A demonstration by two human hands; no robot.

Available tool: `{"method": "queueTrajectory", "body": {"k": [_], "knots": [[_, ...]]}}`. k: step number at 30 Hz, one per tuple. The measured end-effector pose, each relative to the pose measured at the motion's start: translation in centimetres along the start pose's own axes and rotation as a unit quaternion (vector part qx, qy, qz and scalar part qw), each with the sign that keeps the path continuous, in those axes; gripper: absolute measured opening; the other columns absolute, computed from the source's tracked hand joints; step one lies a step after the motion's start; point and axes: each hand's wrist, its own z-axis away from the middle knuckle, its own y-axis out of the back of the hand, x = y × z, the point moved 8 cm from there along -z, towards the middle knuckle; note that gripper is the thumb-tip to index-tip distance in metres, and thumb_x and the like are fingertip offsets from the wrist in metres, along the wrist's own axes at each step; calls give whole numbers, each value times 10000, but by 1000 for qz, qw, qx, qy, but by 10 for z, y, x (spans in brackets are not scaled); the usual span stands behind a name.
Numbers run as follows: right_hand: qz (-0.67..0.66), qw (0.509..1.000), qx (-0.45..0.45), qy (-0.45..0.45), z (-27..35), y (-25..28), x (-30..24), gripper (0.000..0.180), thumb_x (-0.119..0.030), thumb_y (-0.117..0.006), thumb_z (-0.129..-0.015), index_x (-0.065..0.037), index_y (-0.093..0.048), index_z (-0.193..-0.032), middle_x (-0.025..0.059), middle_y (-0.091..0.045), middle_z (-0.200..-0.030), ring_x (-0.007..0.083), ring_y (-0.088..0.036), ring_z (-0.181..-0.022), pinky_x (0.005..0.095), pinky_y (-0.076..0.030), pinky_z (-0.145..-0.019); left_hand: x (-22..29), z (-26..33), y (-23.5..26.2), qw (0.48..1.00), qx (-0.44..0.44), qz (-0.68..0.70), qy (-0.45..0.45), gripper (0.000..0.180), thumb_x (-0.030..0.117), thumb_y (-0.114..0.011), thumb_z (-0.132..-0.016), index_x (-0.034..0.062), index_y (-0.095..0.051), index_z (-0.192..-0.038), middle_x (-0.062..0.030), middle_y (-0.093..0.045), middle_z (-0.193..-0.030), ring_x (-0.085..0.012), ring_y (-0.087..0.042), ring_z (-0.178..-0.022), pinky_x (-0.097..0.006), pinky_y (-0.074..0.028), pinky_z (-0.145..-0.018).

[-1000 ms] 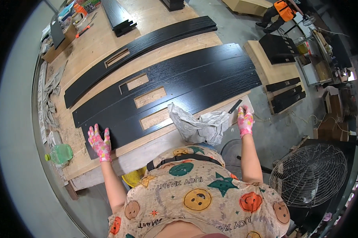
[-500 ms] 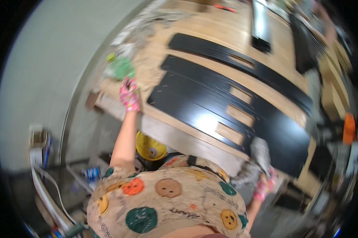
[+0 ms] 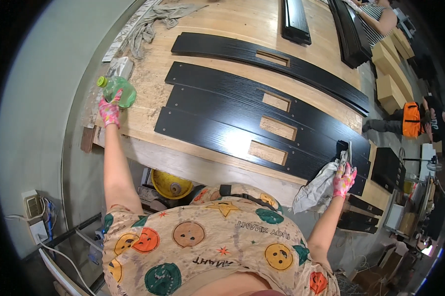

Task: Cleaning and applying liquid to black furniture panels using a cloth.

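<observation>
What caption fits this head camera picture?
Left hand grips green bottle; right hand holds grey rag by black boards.

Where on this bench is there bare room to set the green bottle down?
Bare wood lies around the green bottle at the left hand, and between the curved black panel and the grey rags. The slotted black boards crowd the middle.

Black panels (image 3: 242, 126) are covering most of the tabletop (image 3: 153, 91), leaving bare wood lying open beside the green bottle (image 3: 118, 89).
</observation>
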Motion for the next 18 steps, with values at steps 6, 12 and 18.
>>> {"method": "queueTrajectory", "body": {"k": [6,12,18], "knots": [[49,998,-2,45,23,34,-35,605,-421,-673,-806,-122,-523,-1309,228,-410,-1392,404,-440,-1210,449,-353,-1029,19,21,-7,1000,-13,13,-6,525,178,-795,-750,-35,-580,-1179,-133,-658,-1065,-191,-641,-874,-301,-506,-755],[-344,923,-166,33,9,52,-132,437,-250,-704,-834,19,-605,-1165,141,-677,-1002,185,-635,-901,311,-475,-831,39,32,9,983,10,-184,-7,630,450,-817,-680,-17,-642,-1065,-154,-681,-975,-233,-651,-860,-353,-505,-762],[-473,819,-289,150,26,64,-310,513,-223,-670,-873,20,-516,-1299,118,-665,-1060,138,-609,-938,257,-468,-836,55,40,-3,975,31,-211,-64,629,510,-800,-668,0,-661,-1008,-170,-684,-896,-296,-658,-833,-383,-504,-737]]}}
